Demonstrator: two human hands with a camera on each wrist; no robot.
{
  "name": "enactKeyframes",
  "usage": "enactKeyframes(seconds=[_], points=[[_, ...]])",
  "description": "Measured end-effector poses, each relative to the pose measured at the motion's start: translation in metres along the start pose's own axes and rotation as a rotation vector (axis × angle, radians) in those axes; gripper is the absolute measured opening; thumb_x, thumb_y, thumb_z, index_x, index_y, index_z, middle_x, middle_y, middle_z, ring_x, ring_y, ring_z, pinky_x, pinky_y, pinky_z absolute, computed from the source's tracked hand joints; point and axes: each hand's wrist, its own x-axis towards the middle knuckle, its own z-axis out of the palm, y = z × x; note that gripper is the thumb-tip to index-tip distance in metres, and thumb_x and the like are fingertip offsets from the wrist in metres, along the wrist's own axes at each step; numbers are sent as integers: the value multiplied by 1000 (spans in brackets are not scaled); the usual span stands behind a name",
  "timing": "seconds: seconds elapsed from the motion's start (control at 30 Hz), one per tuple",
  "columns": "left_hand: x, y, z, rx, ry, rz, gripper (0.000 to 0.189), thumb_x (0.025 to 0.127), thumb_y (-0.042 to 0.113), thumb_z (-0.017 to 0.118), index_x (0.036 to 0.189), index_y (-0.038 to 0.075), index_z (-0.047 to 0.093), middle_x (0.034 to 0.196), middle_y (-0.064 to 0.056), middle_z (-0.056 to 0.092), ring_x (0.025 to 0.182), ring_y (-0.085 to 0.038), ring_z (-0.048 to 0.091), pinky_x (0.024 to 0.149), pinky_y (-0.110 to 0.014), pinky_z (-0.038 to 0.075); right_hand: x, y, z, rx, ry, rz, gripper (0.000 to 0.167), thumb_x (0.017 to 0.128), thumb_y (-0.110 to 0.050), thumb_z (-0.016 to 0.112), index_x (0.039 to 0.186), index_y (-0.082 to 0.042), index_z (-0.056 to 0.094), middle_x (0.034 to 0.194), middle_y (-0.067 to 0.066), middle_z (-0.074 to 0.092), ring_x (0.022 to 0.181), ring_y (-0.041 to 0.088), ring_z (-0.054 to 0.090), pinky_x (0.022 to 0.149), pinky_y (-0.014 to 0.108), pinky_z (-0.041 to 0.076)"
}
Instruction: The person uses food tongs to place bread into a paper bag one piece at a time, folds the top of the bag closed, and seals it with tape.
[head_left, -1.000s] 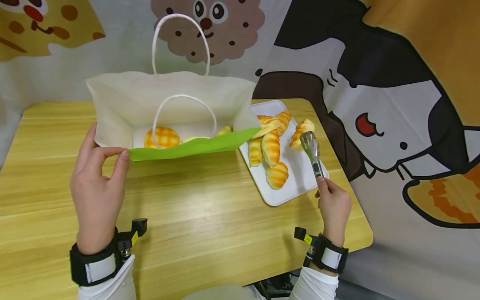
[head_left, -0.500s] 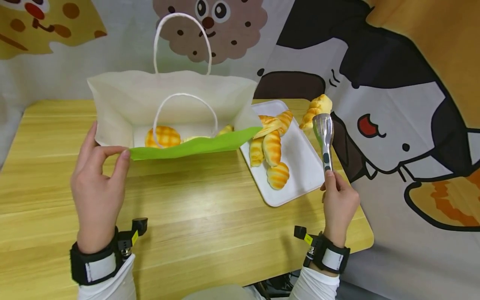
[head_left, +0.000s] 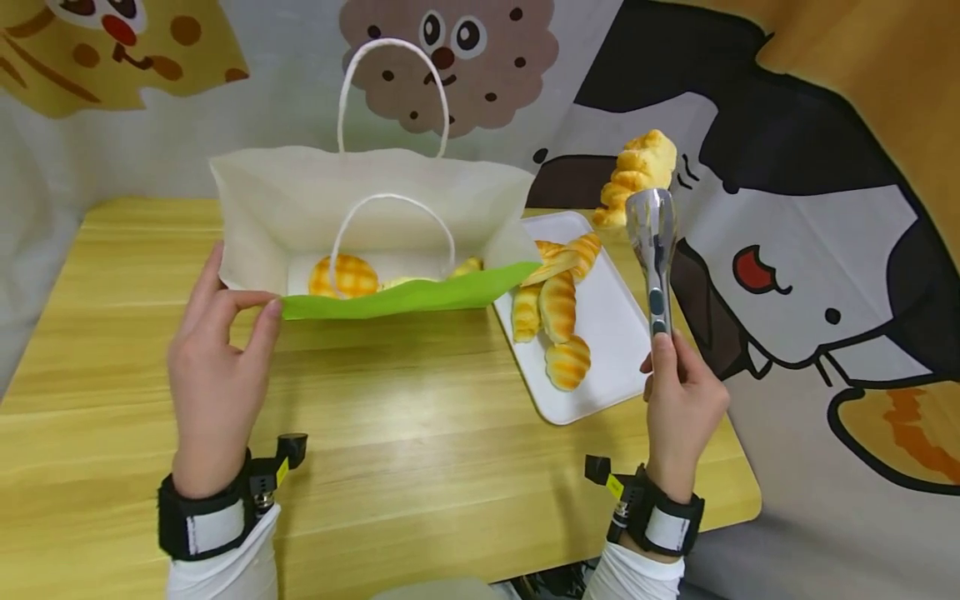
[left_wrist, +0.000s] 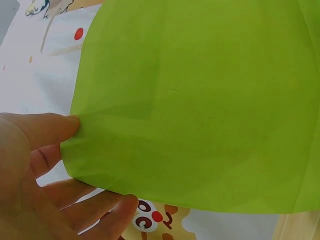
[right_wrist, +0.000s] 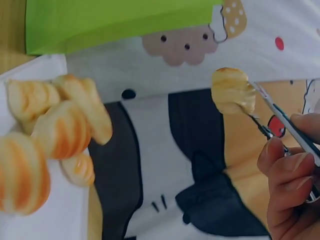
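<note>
A green paper bag (head_left: pixel 405 302) with a white inside and white handles stands open at the top. My left hand (head_left: pixel 221 358) pinches its near left corner between thumb and fingers, and the left wrist view shows the bag's green side (left_wrist: pixel 195 110) close up. Inside lies a grid-marked bun (head_left: pixel 352 277), with other bread partly hidden by the rim. My right hand (head_left: pixel 684 408) grips metal tongs (head_left: pixel 654 250). Between the tongs' tips a twisted bread roll (head_left: pixel 637 173) is held up, above the far right of the table; the right wrist view also shows this roll (right_wrist: pixel 231 91).
A white tray (head_left: pixel 611 350) sits right of the bag on the wooden table (head_left: pixel 397 450). Several bread pieces (head_left: pixel 558 307) lie on its left part. A printed cloth (head_left: pixel 810 242) hangs behind and to the right of the table.
My right hand has lifted the tongs and the bread roll up off the tray, away from me. My left hand keeps its hold on the bag. The head view has shifted slightly.
</note>
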Motion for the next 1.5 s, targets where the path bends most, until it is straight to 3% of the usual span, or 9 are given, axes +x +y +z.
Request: enactKeyframes(seconds=[0.27, 0.57, 0.7, 0.8, 0.9, 1.03, 1.17, 1.37, 1.5], points=[[0, 1, 1, -8, -1, 3, 19, 94, 8, 69, 104, -8, 67, 158, 9, 40, 144, -23, 43, 113, -52, 40, 0, -22, 7, 78, -37, -150, 19, 98, -22, 65, 108, -9, 76, 67, -4, 59, 47, 6, 41, 43, 19, 30], [-1, 2, 0, -3, -9, 7, 17, 94, 8, 68, 102, -7, 67, 159, 6, 40, 144, -23, 43, 112, -53, 40, 1, -33, 16, 103, -113, -318, 20, 94, -13, 71, 112, -5, 75, 69, -14, 59, 48, 2, 41, 45, 14, 33], [-1, 2, -1, -3, -12, 9, 17, 94, 8, 69, 103, -7, 67, 159, 7, 40, 143, -25, 44, 111, -54, 40, 3, -35, 17, 93, -127, -419, 24, 90, -12, 74, 113, -4, 75, 67, -1, 63, 48, -2, 42, 47, 11, 33], [-2, 2, -3, 0, -15, 10, 17, 94, 8, 69, 103, -7, 67, 158, 8, 40, 143, -27, 44, 110, -55, 41, 5, -37, 15, 86, -143, -481, 26, 90, -17, 75, 112, -3, 76, 68, 11, 66, 52, -4, 45, 51, 8, 35], [-2, 2, -5, 5, -11, 10, 17, 93, 8, 69, 103, -6, 67, 158, 7, 40, 143, -28, 45, 109, -56, 41, 9, -39, 13, 57, -178, -571, 35, 92, -29, 73, 113, -1, 75, 77, 17, 72, 56, 3, 51, 55, 7, 37], [-3, 1, -6, 1, -8, 14, 17, 93, 8, 70, 102, -6, 68, 158, 5, 41, 142, -29, 45, 108, -57, 42, 18, -43, 10, 4, -239, -738, 48, 95, -43, 65, 113, 0, 74, 81, 18, 74, 54, 15, 51, 55, 10, 37], [-5, 1, -6, -6, -18, 17, 17, 93, 9, 71, 102, -5, 69, 158, 3, 42, 142, -32, 45, 106, -59, 42, 27, -51, 6, -55, -329, -847, 49, 97, -45, 61, 114, 0, 74, 70, 12, 67, 49, 11, 42, 49, 14, 32], [-5, 2, -6, 3, -37, 15, 16, 92, 9, 71, 102, -4, 69, 159, 2, 40, 143, -33, 44, 106, -60, 42, 36, -62, 3, -128, -362, -932, 52, 99, -47, 58, 111, 1, 74, 63, 9, 63, 47, 8, 36, 45, 19, 25], [-5, 2, -7, 3, -43, 17, 15, 92, 8, 71, 100, -4, 69, 159, 2, 40, 142, -34, 44, 106, -60, 42, 40, -67, 2, -124, -360, -917, 55, 98, -49, 58, 108, 2, 75, 61, 8, 60, 48, 9, 36, 47, 18, 24]])
